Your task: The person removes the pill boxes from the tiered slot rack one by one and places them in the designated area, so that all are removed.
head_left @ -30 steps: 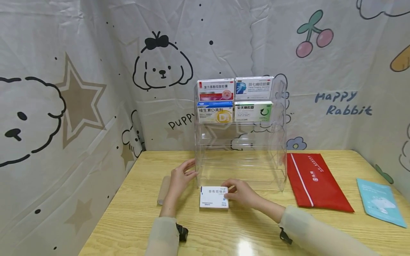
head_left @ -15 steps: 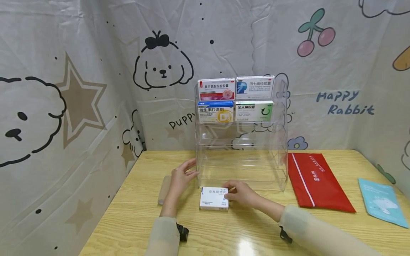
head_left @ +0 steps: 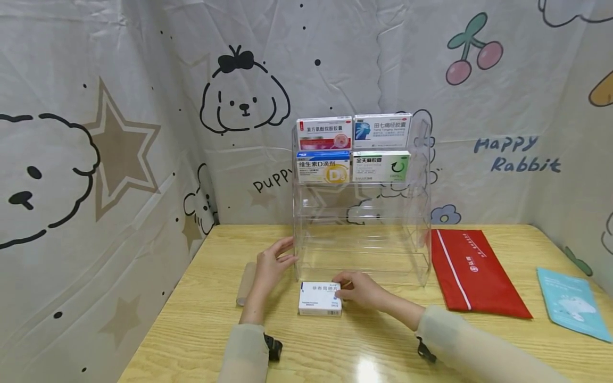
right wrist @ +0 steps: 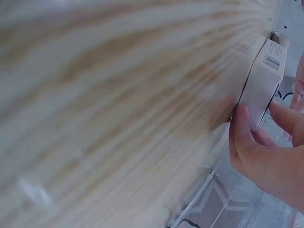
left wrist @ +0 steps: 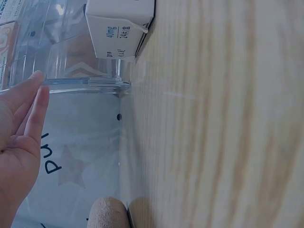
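A white medicine box (head_left: 320,299) stands in front of the clear acrylic rack (head_left: 364,260). My right hand (head_left: 359,289) pinches it by its right side; in the right wrist view, thumb and fingers sit on opposite faces of the box (right wrist: 261,85). With fingers nearly straight, my left hand (head_left: 274,261) touches the front left edge of the rack. The left wrist view has that hand (left wrist: 21,128) beside the rack's side panel, apart from the box (left wrist: 121,28). Two upper tiers of the rack carry medicine boxes, among them a vitamin D box (head_left: 323,168) and a green-and-white one (head_left: 380,167).
A cardboard tube (head_left: 246,284) lies left of my left forearm. Right of the rack are a red zip pouch (head_left: 479,271) and a light-blue packet (head_left: 574,303). A printed white curtain (head_left: 335,64) hangs behind the wooden table (head_left: 201,330).
The near side of the white medicine box shows a little more, as the box tips slightly in my right hand. My left hand stays at the rack; the head view has shifted a bit.
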`<state>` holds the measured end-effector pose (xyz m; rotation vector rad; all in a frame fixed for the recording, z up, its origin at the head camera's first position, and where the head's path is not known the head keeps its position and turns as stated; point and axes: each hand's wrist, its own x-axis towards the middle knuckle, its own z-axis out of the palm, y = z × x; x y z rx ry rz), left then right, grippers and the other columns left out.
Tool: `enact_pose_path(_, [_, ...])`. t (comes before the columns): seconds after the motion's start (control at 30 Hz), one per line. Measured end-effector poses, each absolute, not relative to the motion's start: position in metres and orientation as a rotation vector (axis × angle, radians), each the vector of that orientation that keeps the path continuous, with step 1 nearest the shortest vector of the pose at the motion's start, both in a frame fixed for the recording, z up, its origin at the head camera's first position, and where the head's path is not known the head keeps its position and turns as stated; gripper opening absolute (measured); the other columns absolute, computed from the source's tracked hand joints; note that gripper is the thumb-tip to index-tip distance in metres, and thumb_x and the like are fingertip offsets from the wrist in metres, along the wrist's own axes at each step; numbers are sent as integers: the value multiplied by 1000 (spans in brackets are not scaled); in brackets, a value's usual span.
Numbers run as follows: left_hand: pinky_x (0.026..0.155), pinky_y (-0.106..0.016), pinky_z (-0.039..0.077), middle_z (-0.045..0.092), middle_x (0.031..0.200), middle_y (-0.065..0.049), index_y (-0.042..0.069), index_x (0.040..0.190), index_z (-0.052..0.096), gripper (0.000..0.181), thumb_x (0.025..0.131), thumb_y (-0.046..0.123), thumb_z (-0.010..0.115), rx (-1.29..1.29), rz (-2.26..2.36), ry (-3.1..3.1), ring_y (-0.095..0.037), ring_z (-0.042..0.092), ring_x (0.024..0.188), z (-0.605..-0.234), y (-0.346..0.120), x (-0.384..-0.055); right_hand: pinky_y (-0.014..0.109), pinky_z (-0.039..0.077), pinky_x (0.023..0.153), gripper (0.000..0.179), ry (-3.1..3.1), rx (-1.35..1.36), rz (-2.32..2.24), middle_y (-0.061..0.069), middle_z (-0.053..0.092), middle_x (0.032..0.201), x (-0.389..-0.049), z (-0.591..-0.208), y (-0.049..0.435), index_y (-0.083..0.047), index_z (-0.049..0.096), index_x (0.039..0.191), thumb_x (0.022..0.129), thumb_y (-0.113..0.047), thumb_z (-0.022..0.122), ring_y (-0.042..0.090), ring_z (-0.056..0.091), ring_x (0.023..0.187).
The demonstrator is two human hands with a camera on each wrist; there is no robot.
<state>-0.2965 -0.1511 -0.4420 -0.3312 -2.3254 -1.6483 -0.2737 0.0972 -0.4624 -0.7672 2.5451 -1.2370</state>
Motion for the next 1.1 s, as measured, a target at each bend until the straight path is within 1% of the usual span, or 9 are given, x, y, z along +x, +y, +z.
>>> enact_pose_path(0.2, [90, -26, 61, 62, 130, -26, -4, 130, 58, 50, 81, -7, 72, -328, -1650, -2328, -39, 64, 115, -443, -152, -297, 19, 59, 65, 25, 2537, -760, -1240, 18, 70, 105, -272, -462, 98, 3, 64, 114, 91, -7, 67, 24, 70, 92])
enact_pose_path(0.37, [90, -27, 62, 62, 130, -26, -3, 130, 58, 50, 81, -7, 72, -329, -1652, -2331, -39, 64, 116, -443, -151, -297, 21, 60, 67, 28, 2554, -746, -1225, 18, 69, 106, -272, -462, 99, 3, 63, 116, 91, -10, 67, 25, 70, 93])
enact_pose_path(0.5, [89, -26, 61, 61, 130, -26, -3, 130, 58, 51, 81, -7, 72, -329, -1648, -2335, -39, 64, 117, -444, -152, -297, 23, 60, 70, 34, 2598, -751, -1206, 17, 69, 108, -272, -458, 103, 2, 62, 121, 94, -19, 66, 22, 69, 92])
enact_pose_path(0.63, [89, -24, 61, 62, 130, -24, -3, 130, 59, 50, 81, -7, 72, -320, -1645, -2337, -38, 64, 117, -446, -153, -298, 20, 58, 70, 34, 2672, -819, -1207, 16, 70, 108, -274, -447, 112, 0, 65, 118, 94, -24, 66, 19, 68, 89])
enact_pose_path(0.77, [90, -26, 61, 62, 130, -25, -2, 130, 59, 51, 81, -7, 72, -319, -1650, -2331, -38, 64, 117, -446, -154, -298, 20, 60, 75, 29, 2710, -928, -1269, 17, 70, 110, -280, -429, 122, -3, 67, 115, 93, -21, 67, 21, 69, 91])
enact_pose_path(0.9, [90, -26, 61, 62, 131, -25, -2, 130, 58, 50, 82, -6, 72, -321, -1657, -2337, -38, 64, 116, -444, -154, -297, 25, 62, 79, 26, 2751, -970, -1324, 17, 69, 112, -286, -409, 130, -4, 67, 114, 91, -18, 69, 22, 68, 93])
enact_pose_path(1.1, [90, -24, 61, 62, 131, -24, -1, 130, 58, 50, 82, -7, 71, -309, -1670, -2344, -37, 64, 117, -444, -154, -297, 28, 64, 80, 25, 2870, -1038, -1355, 15, 68, 105, -296, -382, 137, -2, 68, 111, 88, -11, 71, 22, 68, 91])
